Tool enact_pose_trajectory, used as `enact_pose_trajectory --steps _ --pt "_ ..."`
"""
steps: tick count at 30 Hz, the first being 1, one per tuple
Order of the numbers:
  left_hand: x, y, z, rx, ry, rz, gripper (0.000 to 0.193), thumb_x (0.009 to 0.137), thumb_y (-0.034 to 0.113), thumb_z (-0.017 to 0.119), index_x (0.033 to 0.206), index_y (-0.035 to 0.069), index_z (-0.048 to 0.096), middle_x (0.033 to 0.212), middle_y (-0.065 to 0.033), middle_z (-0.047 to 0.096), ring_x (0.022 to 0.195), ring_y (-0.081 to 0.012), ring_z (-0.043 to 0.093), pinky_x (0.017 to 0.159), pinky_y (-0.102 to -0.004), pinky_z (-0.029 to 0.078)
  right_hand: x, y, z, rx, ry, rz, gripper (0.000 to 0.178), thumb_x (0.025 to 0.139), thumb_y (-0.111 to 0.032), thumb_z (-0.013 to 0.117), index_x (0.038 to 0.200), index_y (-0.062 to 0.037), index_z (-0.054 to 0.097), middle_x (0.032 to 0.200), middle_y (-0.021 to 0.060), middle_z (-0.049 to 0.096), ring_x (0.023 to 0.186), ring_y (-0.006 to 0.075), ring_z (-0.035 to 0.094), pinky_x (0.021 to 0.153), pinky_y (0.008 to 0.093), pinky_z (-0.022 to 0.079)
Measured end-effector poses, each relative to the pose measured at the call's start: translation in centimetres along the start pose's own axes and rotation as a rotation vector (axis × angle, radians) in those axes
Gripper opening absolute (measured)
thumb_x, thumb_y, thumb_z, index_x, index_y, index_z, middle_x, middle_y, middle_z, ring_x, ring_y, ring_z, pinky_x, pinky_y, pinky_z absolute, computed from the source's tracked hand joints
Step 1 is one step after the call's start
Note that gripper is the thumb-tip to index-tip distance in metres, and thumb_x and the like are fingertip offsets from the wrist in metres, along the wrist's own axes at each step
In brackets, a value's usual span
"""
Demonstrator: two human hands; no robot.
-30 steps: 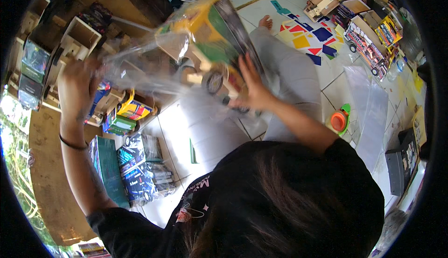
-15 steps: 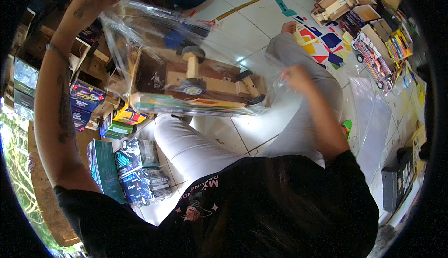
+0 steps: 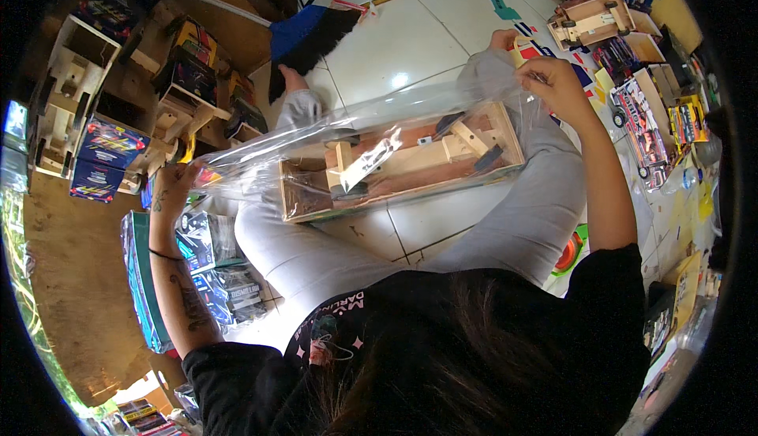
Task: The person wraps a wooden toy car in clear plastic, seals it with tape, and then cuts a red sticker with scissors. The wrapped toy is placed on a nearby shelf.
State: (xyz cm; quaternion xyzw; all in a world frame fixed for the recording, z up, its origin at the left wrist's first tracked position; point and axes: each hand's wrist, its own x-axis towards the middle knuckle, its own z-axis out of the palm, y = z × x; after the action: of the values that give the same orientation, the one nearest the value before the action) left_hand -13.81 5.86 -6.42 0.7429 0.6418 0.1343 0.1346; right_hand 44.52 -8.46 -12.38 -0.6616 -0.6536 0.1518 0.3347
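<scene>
A wooden toy truck (image 3: 395, 193) lies wheels-up between my legs, its underside and dark wheels facing me. Clear plastic film (image 3: 260, 152) stretches across it and shines in the light. My left hand (image 3: 175, 182) has its fingers closed on the film's left end. At the far right end my right hand (image 3: 553, 89) pinches the film by its upper corner. Both hands are apart from the truck itself.
Wooden toy trucks (image 3: 110, 148) are piled on the left. Film-wrapped boxy toys (image 3: 221, 278) stand by my left knee. More trucks (image 3: 639, 124) sit at the far right. Colourful sticker scraps (image 3: 584, 77) lie near my right foot, and an orange-green tape roll (image 3: 570, 253) beside my right thigh.
My left hand has come down from high at the upper left, and my right hand has risen farther out. The truck has shifted right and now shows its underside more fully; the film is stretched wide.
</scene>
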Motion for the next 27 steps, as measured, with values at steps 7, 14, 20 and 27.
enact_pose_trajectory --steps 7,14,20,27 --pt "1.9 -4.7 1.8 -0.251 -0.130 -0.027 0.040 0.085 0.040 0.065 0.069 0.003 0.059 0.062 0.0029 0.050 0.058 -0.0066 0.041 0.055 -0.0260 0.033 -1.2 -1.7 -4.0 -0.200 -0.203 -0.012 0.016 0.075 -0.009 0.069 0.087 0.0006 0.067 0.075 0.0106 0.064 0.067 0.0181 0.060 0.064 0.0287 0.046" --pt "3.0 -9.0 2.7 -0.674 -0.041 -0.087 0.028 0.089 0.031 0.064 0.080 0.004 0.064 0.067 0.0048 0.056 0.062 -0.0053 0.048 0.059 -0.0192 0.036 -2.2 0.4 -8.5 -0.129 0.083 0.166 0.013 0.078 -0.003 0.066 0.089 0.0025 0.066 0.075 0.0063 0.063 0.069 0.0100 0.058 0.065 0.0242 0.047" --pt "-0.2 0.9 5.6 -0.364 0.935 0.398 0.040 0.078 0.012 0.074 0.109 -0.001 0.053 0.102 -0.0101 0.059 0.092 -0.0177 0.056 0.081 -0.0286 0.046 -1.0 -8.6 1.4 -0.279 0.592 -0.492 0.054 0.069 -0.029 0.075 0.117 -0.0107 0.059 0.115 0.0116 0.059 0.106 0.0300 0.053 0.093 0.0398 0.037" --pt "1.4 15.9 10.2 0.019 0.118 0.876 0.054 0.072 0.034 0.074 0.117 0.008 0.058 0.106 -0.0114 0.063 0.103 -0.0298 0.058 0.104 -0.0501 0.030 6.9 -15.7 10.3 -0.428 -0.494 -0.068 0.025 0.077 -0.026 0.067 0.093 -0.0063 0.065 0.095 0.0117 0.066 0.093 0.0258 0.060 0.084 0.0376 0.043"
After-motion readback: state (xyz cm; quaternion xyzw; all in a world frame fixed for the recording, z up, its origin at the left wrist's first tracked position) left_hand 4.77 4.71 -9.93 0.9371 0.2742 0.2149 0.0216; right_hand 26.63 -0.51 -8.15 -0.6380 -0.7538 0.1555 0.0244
